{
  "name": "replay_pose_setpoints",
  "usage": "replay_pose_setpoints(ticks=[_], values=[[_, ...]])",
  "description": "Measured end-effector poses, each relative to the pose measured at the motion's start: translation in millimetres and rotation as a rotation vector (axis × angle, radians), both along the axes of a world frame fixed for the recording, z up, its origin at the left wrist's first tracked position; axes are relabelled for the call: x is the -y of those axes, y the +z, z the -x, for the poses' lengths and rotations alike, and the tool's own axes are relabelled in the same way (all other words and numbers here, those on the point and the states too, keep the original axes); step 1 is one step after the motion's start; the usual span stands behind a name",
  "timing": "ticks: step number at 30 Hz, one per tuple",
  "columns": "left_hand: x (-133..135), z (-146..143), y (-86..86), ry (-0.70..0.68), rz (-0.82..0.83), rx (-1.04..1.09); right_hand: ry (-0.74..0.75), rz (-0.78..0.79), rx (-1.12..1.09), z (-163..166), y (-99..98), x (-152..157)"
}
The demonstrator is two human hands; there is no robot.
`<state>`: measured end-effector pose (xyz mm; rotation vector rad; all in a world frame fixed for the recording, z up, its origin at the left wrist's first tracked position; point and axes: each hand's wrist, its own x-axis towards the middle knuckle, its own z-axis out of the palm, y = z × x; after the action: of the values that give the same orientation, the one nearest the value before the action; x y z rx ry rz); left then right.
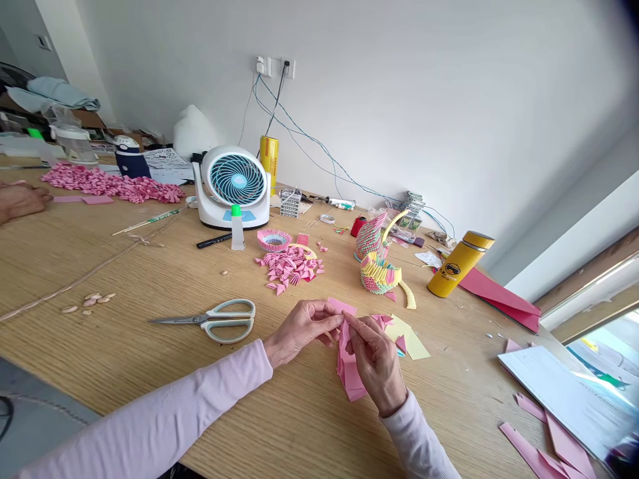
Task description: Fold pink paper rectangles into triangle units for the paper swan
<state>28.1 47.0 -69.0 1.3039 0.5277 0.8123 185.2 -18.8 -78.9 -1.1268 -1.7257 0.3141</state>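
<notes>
Both my hands meet over the wooden table [124,346], pinching the same small pink paper piece [344,329]. My left hand [304,327] grips its upper edge with thumb and fingers closed. My right hand [375,362] pinches it from the right, fingers pressed together. Under my right hand lies a small stack of pink paper slips [349,379]. A yellow paper sheet [412,339] and pink scraps lie just right of my hands. Scissors [217,320] with pale handles rest on the table left of my left hand.
A pile of folded pink paper units [292,266] lies beyond my hands. Behind it stand a small fan [233,186], a glue bottle [237,229], a paper swan model [379,256] and a yellow flask [456,265]. Another person's hand [20,199] rests at far left by a large pink pile [110,183].
</notes>
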Motion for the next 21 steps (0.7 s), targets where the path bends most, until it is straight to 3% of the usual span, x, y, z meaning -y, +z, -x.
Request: replay_pose_setpoints(ticks=[3, 10, 15, 21], values=[[0, -2, -3.9, 0.024, -0.08, 0.049, -0.023, 0.043, -0.022, 3, -0.9, -1], [2, -3, -1.5, 0.041, -0.089, 0.091, 0.048, 0.263, -0.485, 7, -0.9, -4], [4, -2, 4.1, -0.02, 0.06, 0.088, 0.077, 0.24, -0.481, 3, 1.2, -3], [3, 0, 5.4, -0.066, 0.095, 0.116, 0.118, 0.246, -0.465, 0, 3.2, -2]])
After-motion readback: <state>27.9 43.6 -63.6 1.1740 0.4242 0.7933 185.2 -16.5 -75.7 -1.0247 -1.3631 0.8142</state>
